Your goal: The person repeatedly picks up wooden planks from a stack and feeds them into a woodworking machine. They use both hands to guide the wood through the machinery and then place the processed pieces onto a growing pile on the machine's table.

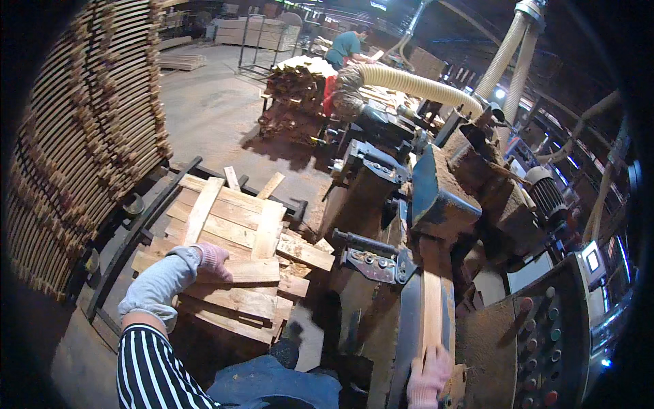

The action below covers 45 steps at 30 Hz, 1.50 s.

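Observation:
My left hand (pixel 215 262), in a pink knit glove below a grey sleeve cover, grips the left part of a short wooden board (pixel 255 271) on top of a pile. Its fingertips are partly hidden against the wood. At the lower right, my right hand (pixel 430 376), gloved the same way, holds the near end of a long wooden strip (pixel 431 300). This strip lies lengthwise on the bed of a woodworking machine (pixel 406 327), and its far end passes under a dusty blue hood (pixel 436 194).
Loose boards (pixel 225 228) lie crosswise on a dark metal cart (pixel 102 286). Tall stacks of slats (pixel 88 136) rise at the left. A button panel (pixel 538 341) stands right of the bed. Beyond the ribbed hose (pixel 422 85), another person (pixel 346 49) stands by piled wood (pixel 296 95).

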Motion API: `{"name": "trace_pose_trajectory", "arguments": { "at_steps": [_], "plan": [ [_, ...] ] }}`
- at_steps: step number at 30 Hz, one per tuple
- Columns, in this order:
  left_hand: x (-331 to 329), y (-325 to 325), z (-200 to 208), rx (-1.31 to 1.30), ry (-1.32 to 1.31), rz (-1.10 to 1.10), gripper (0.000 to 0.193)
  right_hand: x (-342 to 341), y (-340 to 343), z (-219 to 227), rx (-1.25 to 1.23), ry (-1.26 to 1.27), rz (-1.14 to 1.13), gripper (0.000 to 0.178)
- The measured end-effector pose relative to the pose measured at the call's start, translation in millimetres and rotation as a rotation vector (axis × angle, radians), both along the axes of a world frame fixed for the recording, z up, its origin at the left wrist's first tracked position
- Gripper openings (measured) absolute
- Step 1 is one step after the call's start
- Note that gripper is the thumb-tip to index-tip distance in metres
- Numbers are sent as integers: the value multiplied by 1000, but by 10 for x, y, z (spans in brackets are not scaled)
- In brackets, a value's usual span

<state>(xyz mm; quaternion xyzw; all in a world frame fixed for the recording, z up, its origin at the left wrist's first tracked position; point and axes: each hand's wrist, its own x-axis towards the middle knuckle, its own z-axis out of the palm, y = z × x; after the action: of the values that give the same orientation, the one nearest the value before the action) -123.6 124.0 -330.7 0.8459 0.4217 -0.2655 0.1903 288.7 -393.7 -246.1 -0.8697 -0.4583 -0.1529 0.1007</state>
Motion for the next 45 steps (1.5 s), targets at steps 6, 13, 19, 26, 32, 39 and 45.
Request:
{"name": "trace_pose_trajectory", "arguments": {
  "at_steps": [6, 13, 19, 26, 32, 39, 45],
  "plan": [
    [-109, -688, 863, 122, -186, 122, 70, 752, 1007, -36, 98, 22, 1, 51],
    [676, -1439, 1219, -400, -1464, 510, 63, -1150, 1262, 268, 167, 589, 469, 105],
    [1945, -2613, 1329, -791, -1944, 870, 53, -1727, 121, 1052, -111, 422, 221, 123],
    [2564, -3966, 743, -825, -1460, 568, 81, -1748, -1614, 424, 43, 250, -116, 96],
    [1424, -2933, 173, 58, -1174, 143, 85, -2033, -2495, 53, 119, 347, -501, 88],
    [-1053, -1780, -757, 551, -117, 78, 89, -858, -1039, -174, 389, 35, -318, 81],
    [-1352, -1276, -389, 404, 16, 142, 85, 142, 513, 65, 410, 96, -201, 78]
  ]
}}
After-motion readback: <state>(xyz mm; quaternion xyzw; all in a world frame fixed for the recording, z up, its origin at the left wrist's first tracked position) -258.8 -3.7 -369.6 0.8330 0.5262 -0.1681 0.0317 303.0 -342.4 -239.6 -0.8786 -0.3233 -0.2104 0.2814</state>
